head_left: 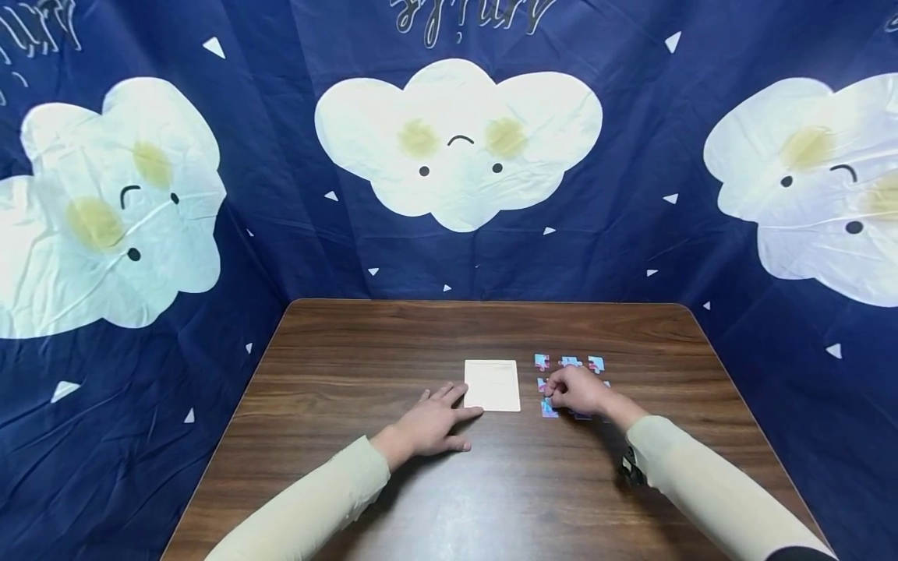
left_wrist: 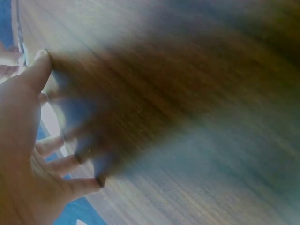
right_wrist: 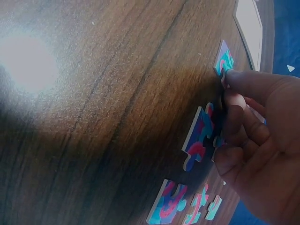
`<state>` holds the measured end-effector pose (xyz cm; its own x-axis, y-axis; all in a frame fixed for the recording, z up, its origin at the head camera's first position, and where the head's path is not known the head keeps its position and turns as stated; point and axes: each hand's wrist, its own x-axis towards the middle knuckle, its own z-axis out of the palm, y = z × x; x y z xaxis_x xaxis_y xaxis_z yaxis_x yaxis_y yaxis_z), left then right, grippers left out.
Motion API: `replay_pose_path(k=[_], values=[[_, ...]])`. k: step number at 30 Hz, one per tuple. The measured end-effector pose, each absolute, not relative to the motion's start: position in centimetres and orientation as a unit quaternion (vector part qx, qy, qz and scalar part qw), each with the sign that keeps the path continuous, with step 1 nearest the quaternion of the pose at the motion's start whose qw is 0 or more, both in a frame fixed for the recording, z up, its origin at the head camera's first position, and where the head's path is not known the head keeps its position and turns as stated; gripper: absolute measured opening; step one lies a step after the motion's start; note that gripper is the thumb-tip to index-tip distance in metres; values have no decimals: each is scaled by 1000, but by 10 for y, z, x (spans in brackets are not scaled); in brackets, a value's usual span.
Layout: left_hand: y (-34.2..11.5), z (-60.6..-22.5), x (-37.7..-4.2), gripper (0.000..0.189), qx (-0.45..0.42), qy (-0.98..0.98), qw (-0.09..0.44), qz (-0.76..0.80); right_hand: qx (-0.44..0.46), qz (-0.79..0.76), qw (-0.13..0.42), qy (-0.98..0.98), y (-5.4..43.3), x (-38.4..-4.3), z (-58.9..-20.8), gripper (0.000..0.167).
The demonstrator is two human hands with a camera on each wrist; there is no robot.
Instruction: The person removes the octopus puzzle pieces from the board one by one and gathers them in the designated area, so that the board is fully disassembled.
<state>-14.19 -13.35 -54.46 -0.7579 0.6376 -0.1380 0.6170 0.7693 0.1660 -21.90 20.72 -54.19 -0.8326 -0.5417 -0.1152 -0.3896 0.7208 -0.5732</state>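
My left hand [head_left: 431, 425] lies palm down with its fingers spread, the fingertips at the left edge and near corner of a square white puzzle tray [head_left: 493, 386]. In the left wrist view the spread fingers [left_wrist: 79, 187] show against the wood. Over a group of colourful jigsaw pieces to the tray's right is my right hand [head_left: 577, 389]. Its thumb and forefinger pinch the near-left jigsaw piece [right_wrist: 224, 58] by its inner edge. The other fingers curl in above another piece [right_wrist: 198, 136]. Part of the group is hidden under this hand.
More jigsaw pieces [head_left: 596, 364] lie in loose rows around the right hand, pink, blue and purple. The brown wooden table [head_left: 393, 335] ends at a blue cloth backdrop [head_left: 281, 234] with printed clouds on three sides. A dark watch-like device [head_left: 631, 466] is on the right wrist.
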Motion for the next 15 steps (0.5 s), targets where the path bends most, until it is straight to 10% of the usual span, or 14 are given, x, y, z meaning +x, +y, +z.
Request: replay_pose_path(k=[15], values=[[-144, -534, -150, 78, 338, 932, 94, 87, -270, -278, 122, 914, 222, -213, -512, 3]])
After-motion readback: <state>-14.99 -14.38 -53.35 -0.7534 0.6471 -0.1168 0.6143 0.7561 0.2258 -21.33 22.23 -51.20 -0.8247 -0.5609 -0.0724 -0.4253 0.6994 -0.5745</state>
